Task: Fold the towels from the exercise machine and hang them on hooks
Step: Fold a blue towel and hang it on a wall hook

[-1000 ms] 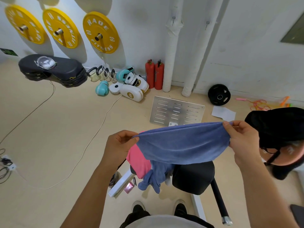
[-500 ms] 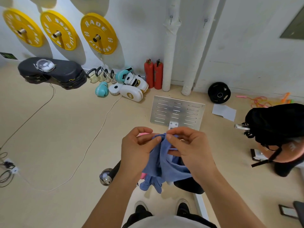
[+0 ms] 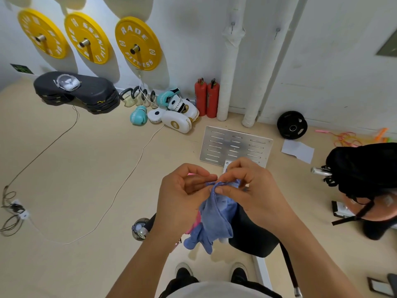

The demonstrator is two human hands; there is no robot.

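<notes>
At the far left a tangle of cable lies on the tan floor, and on the wall above hang three yellow weight plates. Below them sits a stack of black step platforms, then a cluster of boxing gloves and pads and two red fire extinguishers against the wall.

In the middle, the person's left hand pinches the top edge of a blue towel between thumb and fingertips. Just to the right, the right hand pinches the same edge, so the two hands meet with the corners brought together. The towel hangs doubled below them, in front of the black seat of the exercise machine. A pink towel shows behind the blue one; how it is draped cannot be made out. A second piece of blue cloth hangs lower down, and whether it belongs to the held towel is unclear.

Further right lie a slotted metal plate, a black weight plate and a black bag.

The step in hand looks like the first fold of the blue towel, corners matched. The next move likely calls for passing both corners into one hand, freeing the other to catch the hanging fold and double it again. No hooks are in view, so hanging it will call for turning away.
</notes>
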